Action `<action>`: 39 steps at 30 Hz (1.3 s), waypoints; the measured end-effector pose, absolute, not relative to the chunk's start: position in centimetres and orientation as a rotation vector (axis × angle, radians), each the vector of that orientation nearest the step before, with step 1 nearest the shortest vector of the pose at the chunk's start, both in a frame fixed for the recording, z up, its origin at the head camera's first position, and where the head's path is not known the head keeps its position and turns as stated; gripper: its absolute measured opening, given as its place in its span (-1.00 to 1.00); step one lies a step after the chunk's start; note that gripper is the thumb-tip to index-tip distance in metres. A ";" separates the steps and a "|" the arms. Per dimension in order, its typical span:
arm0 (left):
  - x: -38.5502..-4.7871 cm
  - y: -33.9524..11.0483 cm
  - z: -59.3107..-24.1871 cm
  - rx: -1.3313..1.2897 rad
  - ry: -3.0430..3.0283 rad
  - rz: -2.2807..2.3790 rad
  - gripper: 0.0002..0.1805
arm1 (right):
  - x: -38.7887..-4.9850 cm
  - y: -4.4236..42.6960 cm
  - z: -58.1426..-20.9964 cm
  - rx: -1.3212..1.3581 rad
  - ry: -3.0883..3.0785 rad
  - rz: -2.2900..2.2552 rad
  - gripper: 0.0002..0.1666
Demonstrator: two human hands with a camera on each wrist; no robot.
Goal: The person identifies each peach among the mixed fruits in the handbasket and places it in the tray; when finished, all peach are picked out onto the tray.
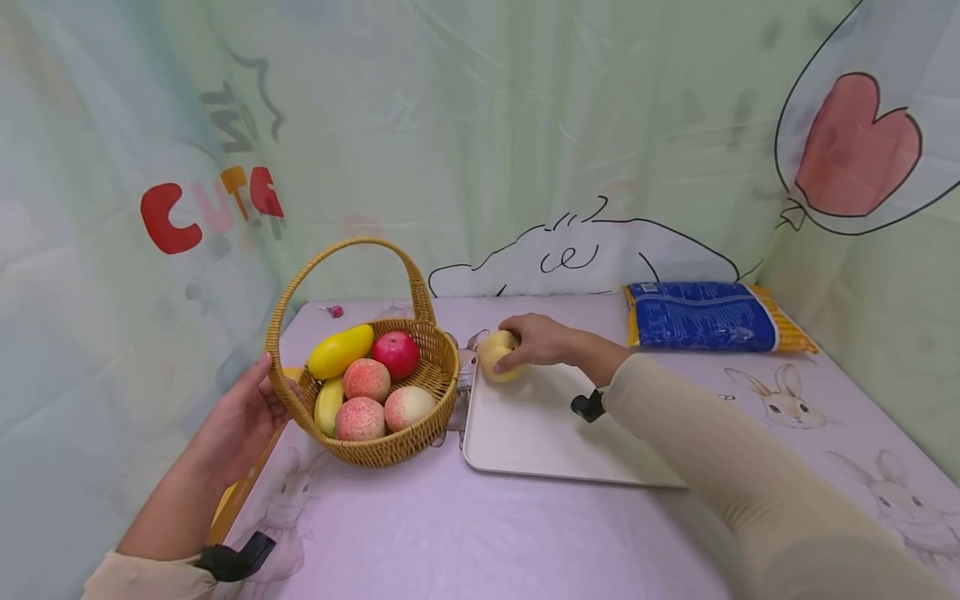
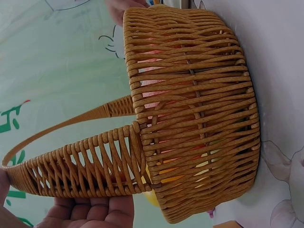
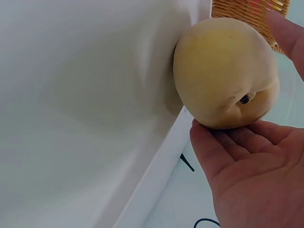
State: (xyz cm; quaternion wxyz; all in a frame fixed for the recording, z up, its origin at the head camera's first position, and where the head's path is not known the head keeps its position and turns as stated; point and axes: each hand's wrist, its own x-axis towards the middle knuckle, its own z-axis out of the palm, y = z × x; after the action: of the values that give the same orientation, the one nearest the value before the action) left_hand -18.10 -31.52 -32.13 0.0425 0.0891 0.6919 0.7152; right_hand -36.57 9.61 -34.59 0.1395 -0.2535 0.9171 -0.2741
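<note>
My left hand (image 1: 251,417) holds the handle of a wicker basket (image 1: 390,454) from the left, thumb on one side and fingers on the other. Inside the basket lie several fruits: pinkish peaches (image 1: 362,418), a red round fruit (image 1: 396,355), a yellow oblong fruit (image 1: 340,352) and a banana-like yellow fruit (image 1: 328,407). My right hand (image 1: 546,340) is around a pale yellow peach (image 3: 218,71) at the far left corner of a white tray (image 1: 525,442). Its fingers touch the underside in the right wrist view; the thumb lies close along the other side.
A blue and orange packet (image 1: 701,317) lies at the back right of the table (image 1: 480,533). Behind the basket is a small wrapped lollipop (image 1: 335,311). Printed curtains (image 1: 487,125) enclose the table at the back and sides.
</note>
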 end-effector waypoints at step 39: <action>-18.1 -31.5 -32.1 0.269 2.123 2.180 -0.57 | -35.4 9.4 -31.3 -0.909 2.690 -0.938 0.09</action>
State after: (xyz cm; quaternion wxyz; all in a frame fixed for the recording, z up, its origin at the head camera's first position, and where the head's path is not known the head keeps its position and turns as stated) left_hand -18.05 -31.52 -32.09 0.0434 0.0879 0.6942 0.7130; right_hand -35.41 9.39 -31.31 0.0755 -0.3030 0.8970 -0.3129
